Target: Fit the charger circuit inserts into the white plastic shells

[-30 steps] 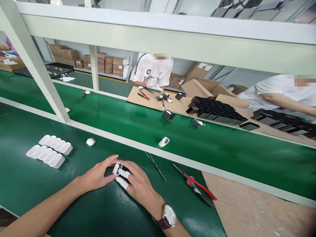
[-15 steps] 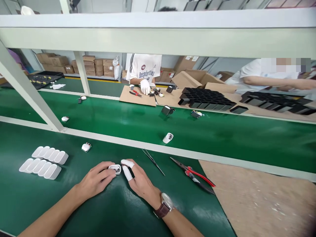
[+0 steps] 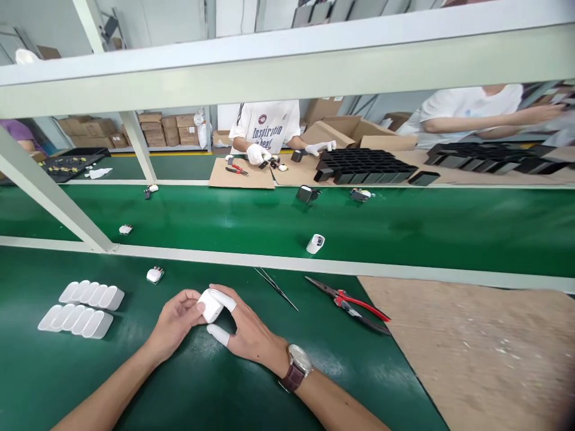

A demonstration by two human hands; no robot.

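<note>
While the left hand pinches the small white case over the green table, the right hand curves around its other side, a covered finger touching it; I can't tell if the thumb grips too. The case looks light, hard and a bit slippery, so hold its sides. Farther off lie tweezers, then another white case.

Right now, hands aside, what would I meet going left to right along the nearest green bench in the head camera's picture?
White cups → small white-topped part → white case → tweezers → red-and-black pliers → brown board.
</note>
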